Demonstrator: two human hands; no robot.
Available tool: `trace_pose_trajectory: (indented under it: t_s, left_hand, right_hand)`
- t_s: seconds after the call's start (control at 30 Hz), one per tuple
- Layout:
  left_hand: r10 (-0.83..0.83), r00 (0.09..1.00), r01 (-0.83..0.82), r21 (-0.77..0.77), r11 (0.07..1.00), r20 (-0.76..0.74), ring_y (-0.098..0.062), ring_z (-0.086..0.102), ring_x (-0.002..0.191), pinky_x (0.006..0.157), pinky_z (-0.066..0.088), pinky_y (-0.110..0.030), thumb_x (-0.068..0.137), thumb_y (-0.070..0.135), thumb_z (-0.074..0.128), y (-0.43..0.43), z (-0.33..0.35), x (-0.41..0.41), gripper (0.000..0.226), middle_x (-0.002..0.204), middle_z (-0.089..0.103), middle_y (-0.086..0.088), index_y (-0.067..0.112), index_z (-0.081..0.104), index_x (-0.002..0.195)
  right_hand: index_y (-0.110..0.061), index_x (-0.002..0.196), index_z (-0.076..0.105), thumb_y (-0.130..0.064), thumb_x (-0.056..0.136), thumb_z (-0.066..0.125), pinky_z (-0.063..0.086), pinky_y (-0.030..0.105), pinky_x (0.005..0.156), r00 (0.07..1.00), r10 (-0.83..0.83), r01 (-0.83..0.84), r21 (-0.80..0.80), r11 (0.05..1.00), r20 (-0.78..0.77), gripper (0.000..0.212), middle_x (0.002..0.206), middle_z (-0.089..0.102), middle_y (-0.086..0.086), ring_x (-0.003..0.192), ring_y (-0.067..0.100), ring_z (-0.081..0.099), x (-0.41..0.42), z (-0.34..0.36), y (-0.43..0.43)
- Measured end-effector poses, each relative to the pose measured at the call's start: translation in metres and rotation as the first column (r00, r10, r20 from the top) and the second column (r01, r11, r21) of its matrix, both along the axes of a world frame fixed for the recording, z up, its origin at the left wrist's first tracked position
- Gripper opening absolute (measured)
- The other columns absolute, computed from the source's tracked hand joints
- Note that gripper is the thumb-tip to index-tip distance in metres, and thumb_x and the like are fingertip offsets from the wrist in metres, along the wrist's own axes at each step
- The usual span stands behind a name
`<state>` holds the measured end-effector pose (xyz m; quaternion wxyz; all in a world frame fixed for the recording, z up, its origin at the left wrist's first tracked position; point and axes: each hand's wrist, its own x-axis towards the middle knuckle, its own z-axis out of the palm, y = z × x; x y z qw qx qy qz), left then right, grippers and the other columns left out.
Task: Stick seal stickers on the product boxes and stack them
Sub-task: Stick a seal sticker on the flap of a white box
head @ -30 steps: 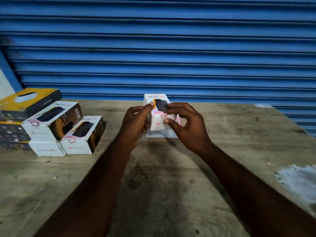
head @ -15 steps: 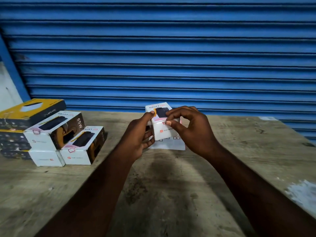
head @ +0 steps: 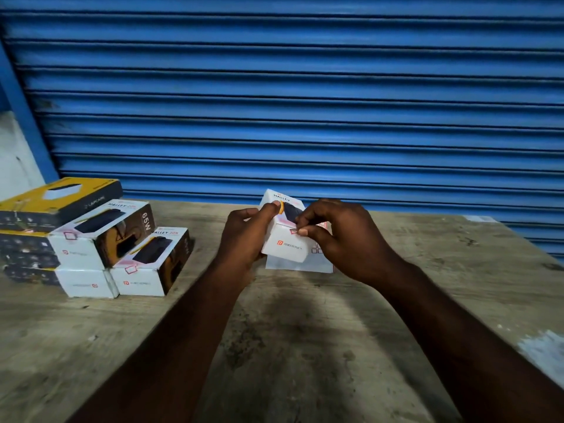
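Observation:
A white product box (head: 285, 245) with a dark picture and red logo is held tilted above the table's middle. My left hand (head: 244, 236) grips its left side, thumb on the top face. My right hand (head: 338, 239) pinches at the box's upper front edge, where a small red-outlined seal sticker (head: 294, 231) shows under thumb and forefinger. A white sticker sheet (head: 320, 257) with red seals lies flat under the box, partly hidden by my right hand. At the left stands a stack of white boxes (head: 103, 236), with one white box (head: 152, 264) beside it.
Black and yellow boxes (head: 45, 206) are piled at the far left behind the white ones. A blue roller shutter (head: 305, 102) closes the far side. The wooden table (head: 290, 346) has a white paint patch (head: 546, 352) near its right edge.
The box has tipped so its front logo face shows more. My right thumb and forefinger have shifted to the upper front edge. The camera view has tilted upward.

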<state>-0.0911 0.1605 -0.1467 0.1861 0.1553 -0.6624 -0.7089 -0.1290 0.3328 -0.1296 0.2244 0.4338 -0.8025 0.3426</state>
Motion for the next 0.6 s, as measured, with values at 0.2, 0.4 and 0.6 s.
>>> trace_pose_trajectory:
  t_s: [0.2,0.4,0.6]
  left_hand:
    - [-0.043,0.998,0.038,0.121,0.992,0.038,-0.015,0.069,0.067,0.068,0.051,-0.029,0.09,0.043,0.067,0.005,0.005,0.006,0.026,0.075,0.073,-0.003,0.017,0.072,0.09]
    - [-0.062,0.997,0.057,0.108,0.992,0.047,-0.017,0.07,0.076,0.071,0.054,-0.029,0.09,0.045,0.065,0.002,0.007,0.007,0.027,0.087,0.075,-0.006,0.018,0.071,0.092]
    - [-0.071,0.997,0.068,0.069,0.995,0.035,-0.014,0.07,0.074,0.065,0.055,-0.026,0.091,0.046,0.064,0.0,0.011,0.009,0.031,0.089,0.076,-0.005,0.018,0.072,0.101]
  right_hand:
    - [-0.018,0.096,0.067,-0.016,0.09,0.069,0.053,0.031,0.088,0.986,0.013,0.013,-0.152,0.988,0.168,0.006,0.092,0.073,-0.008,0.093,0.003,0.068,0.003,0.005,-0.003]
    - [-0.019,0.086,0.069,-0.026,0.081,0.08,0.054,0.034,0.085,0.988,0.009,0.012,-0.136,0.991,0.156,0.014,0.085,0.071,-0.009,0.083,0.005,0.068,0.007,0.015,0.004]
    - [-0.02,0.082,0.069,-0.022,0.081,0.08,0.055,0.042,0.074,0.971,0.034,-0.016,-0.078,0.997,0.238,0.011,0.077,0.071,-0.005,0.073,0.016,0.068,0.008,0.03,0.012]
